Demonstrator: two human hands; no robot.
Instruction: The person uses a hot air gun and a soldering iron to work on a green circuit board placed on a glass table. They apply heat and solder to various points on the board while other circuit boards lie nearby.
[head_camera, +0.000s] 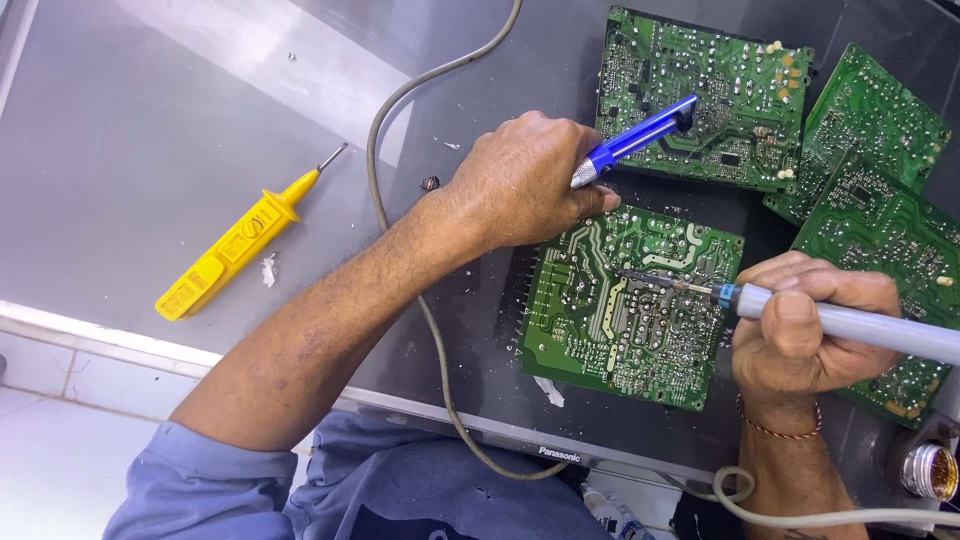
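Observation:
My left hand (525, 180) grips a blue pen-shaped tool (640, 138) and rests at the upper left corner of a green circuit board (600, 320) lying solder side up. The tool's dark end points up-right over a second green board (730, 60). My right hand (800, 330) holds a grey soldering iron (860, 325) with a blue collar. Its metal tip (650, 279) touches the solder joints near the middle of the near board.
Two more green boards (880, 110) overlap at the right. A yellow tester screwdriver (235, 245) lies at the left on the dark glass surface (150, 130). A grey cord (400, 110) loops across the surface. A solder spool (930, 470) sits at the bottom right.

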